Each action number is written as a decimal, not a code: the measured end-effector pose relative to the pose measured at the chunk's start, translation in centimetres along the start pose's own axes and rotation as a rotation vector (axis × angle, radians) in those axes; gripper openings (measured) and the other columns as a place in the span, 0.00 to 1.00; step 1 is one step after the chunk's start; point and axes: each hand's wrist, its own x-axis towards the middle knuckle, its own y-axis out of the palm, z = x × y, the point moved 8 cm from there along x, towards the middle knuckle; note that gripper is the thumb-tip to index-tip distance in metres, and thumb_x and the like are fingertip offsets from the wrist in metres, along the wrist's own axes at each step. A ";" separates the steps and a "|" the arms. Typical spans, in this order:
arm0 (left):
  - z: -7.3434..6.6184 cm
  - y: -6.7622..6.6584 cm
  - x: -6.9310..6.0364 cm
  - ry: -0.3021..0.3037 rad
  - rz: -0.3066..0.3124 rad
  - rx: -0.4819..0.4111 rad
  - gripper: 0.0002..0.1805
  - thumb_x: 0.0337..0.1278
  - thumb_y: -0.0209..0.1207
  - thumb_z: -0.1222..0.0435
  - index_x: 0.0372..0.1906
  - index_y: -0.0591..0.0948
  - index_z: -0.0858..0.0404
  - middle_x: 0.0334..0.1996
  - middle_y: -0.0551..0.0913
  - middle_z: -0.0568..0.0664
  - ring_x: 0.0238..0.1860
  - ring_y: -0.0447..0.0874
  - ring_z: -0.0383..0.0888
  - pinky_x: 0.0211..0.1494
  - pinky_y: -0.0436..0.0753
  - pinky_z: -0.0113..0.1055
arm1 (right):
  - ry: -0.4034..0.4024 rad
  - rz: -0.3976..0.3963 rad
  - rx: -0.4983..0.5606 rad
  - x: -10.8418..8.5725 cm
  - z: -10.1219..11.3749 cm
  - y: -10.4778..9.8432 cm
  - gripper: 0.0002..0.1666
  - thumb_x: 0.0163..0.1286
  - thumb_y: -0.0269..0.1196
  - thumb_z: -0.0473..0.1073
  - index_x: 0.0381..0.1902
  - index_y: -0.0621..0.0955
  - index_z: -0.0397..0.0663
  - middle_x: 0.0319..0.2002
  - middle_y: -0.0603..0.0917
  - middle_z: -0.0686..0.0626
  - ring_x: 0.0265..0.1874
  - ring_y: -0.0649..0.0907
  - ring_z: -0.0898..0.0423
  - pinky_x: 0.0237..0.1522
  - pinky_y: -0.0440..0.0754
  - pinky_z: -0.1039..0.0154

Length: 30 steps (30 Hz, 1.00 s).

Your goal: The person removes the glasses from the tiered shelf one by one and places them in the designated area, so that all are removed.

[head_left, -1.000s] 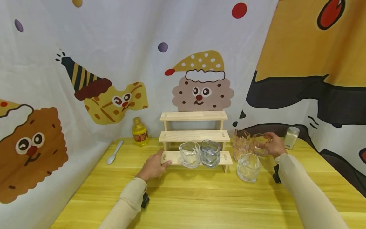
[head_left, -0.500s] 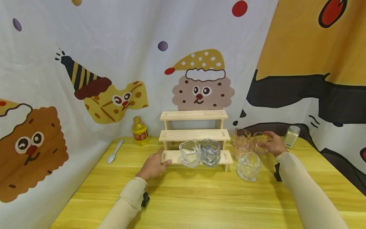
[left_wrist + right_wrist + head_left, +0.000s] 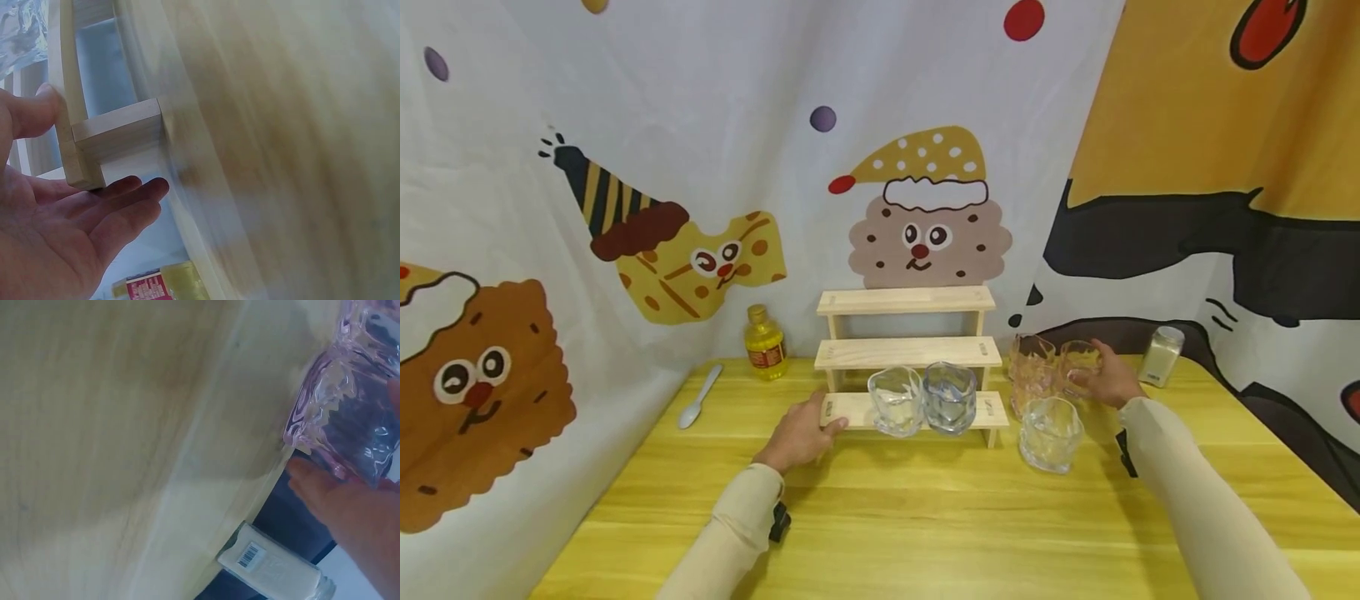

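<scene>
My left hand (image 3: pixel 797 435) grips the left end of the lowest step of a three-tier wooden display stand (image 3: pixel 910 352); in the left wrist view its thumb presses on the board (image 3: pixel 70 81), with the other fingers around the end. On that step stand a clear glass (image 3: pixel 895 404) and a bluish-grey glass (image 3: pixel 950 400), side by side. To the right of the stand, my right hand (image 3: pixel 1112 379) holds a pink glass (image 3: pixel 1078 367), also seen in the right wrist view (image 3: pixel 356 419). More pink glass (image 3: pixel 1032 387) stands just left of it, overlapping. A clear glass (image 3: pixel 1051 437) is nearer me.
A bottle of yellow liquid (image 3: pixel 765 346) and a pale spoon (image 3: pixel 700 398) are on the table (image 3: pixel 880 533) at left. Beyond the right hand, a lidded jar of pale contents (image 3: pixel 1162 357) stands near the back. A printed cloth (image 3: pixel 737 125) hangs behind the table.
The right hand has shifted very slightly leftward with its thumb across the pink glass. The left hand, the stand and the other glasses keep their places.
</scene>
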 end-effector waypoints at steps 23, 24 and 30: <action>-0.2 -0.2 0.1 -0.006 0.012 -0.013 0.39 0.69 0.60 0.53 0.75 0.62 0.71 0.66 0.75 0.71 0.66 0.76 0.66 0.68 0.76 0.58 | -0.181 -0.081 -0.077 -5.6 10.1 -2.3 0.53 0.69 0.65 0.47 0.79 0.49 0.33 0.74 0.55 0.21 0.70 0.59 0.22 0.67 0.64 0.27; -0.2 -0.2 0.1 -0.004 0.011 -0.014 0.39 0.69 0.60 0.53 0.74 0.62 0.71 0.65 0.75 0.71 0.65 0.76 0.65 0.68 0.76 0.58 | -0.192 -0.072 -0.066 -5.8 10.6 -2.1 0.53 0.69 0.65 0.46 0.79 0.49 0.34 0.74 0.55 0.22 0.70 0.60 0.22 0.67 0.64 0.26; -0.4 -0.4 0.1 0.001 0.007 -0.019 0.39 0.69 0.61 0.53 0.73 0.63 0.72 0.64 0.76 0.72 0.64 0.78 0.66 0.67 0.77 0.57 | -0.272 -0.042 -0.014 -7.3 13.3 -1.2 0.52 0.70 0.65 0.46 0.80 0.49 0.39 0.75 0.56 0.25 0.69 0.63 0.25 0.65 0.67 0.27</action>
